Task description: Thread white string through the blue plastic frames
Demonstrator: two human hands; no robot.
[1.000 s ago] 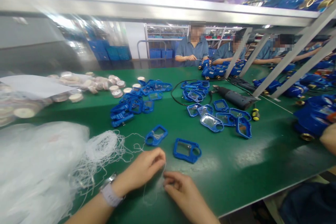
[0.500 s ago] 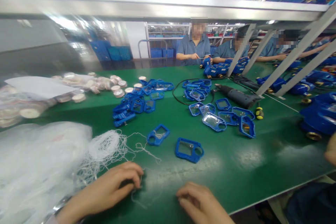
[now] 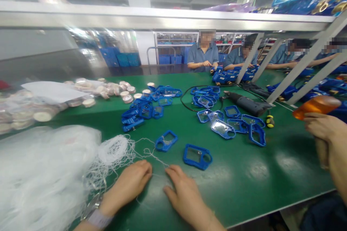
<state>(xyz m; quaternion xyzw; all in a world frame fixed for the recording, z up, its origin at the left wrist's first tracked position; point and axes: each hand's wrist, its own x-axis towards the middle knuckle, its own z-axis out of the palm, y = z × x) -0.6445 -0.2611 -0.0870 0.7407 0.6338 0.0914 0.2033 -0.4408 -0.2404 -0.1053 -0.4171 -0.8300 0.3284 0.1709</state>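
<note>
My left hand [image 3: 132,181] is closed, fingers together, on a thin white string [image 3: 159,175] just above the green tabletop. Close to its right is my right hand [image 3: 185,193], thumb and fingers apart, its fingertips reaching the loose string end. A tangled heap of white string [image 3: 116,149] lies beyond my left wrist. From it, a strand runs to a blue frame with a clear window [image 3: 166,140]. Another blue frame [image 3: 197,156] lies flat beyond my right hand.
More blue frames [image 3: 141,110] are piled farther back, others [image 3: 223,129] to the right. A clear plastic bag [image 3: 46,173] fills the left front. A dark power tool [image 3: 246,104] and a small screwdriver [image 3: 269,121] lie back right. A co-worker's hand [image 3: 325,130] holds an amber-coloured object [image 3: 316,106].
My right hand has moved forward and left toward the string. My left hand has shifted slightly right and closed more. At the right, the co-worker's hand has come in with the amber object.
</note>
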